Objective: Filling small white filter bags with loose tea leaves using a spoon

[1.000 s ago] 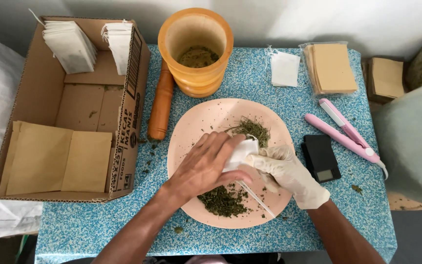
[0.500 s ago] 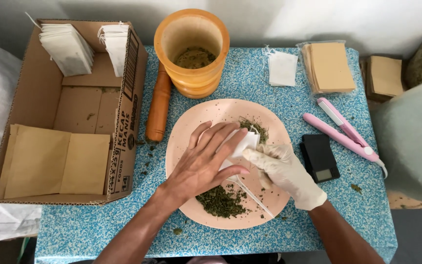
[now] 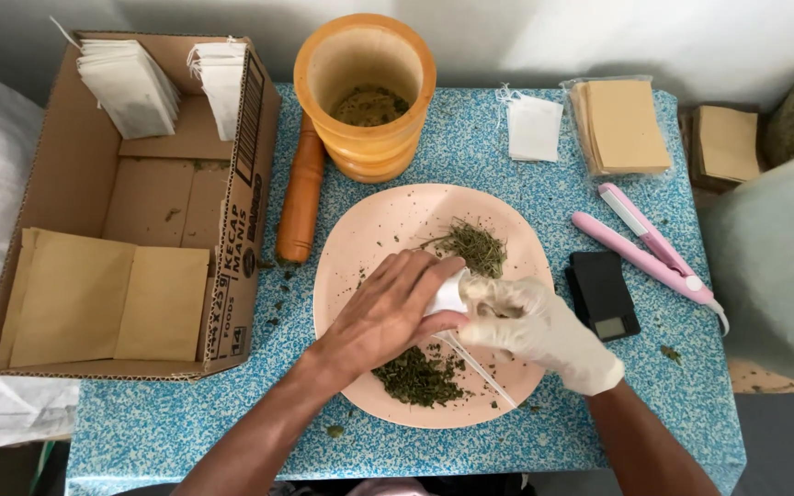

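At nine o'clock on the speckled blue surface (image 3: pixel 507 197) sits an open cardboard box (image 3: pixel 232 303) with dark print on its side wall; flat tan envelopes (image 3: pixel 107 298) lie in its near half, and two stacks of white sachets (image 3: pixel 130 87) lean at its far end. A wooden pestle (image 3: pixel 301 197) lies beside a yellow mortar (image 3: pixel 366 92) at twelve o'clock. At the centre, over a pink plate (image 3: pixel 388 230) strewn with dried green herbs (image 3: pixel 420 377), the left hand (image 3: pixel 388 312) curls its grip onto a small white sachet (image 3: pixel 449 296), and the gloved right hand (image 3: pixel 535 326) pinches the same sachet from the other side. At one o'clock lie a loose white pouch (image 3: pixel 534 129) and a clear-wrapped pack of tan envelopes (image 3: pixel 622 124). At three o'clock a small black scale (image 3: pixel 603 294) rests just beside a pink heat sealer (image 3: pixel 650 243).
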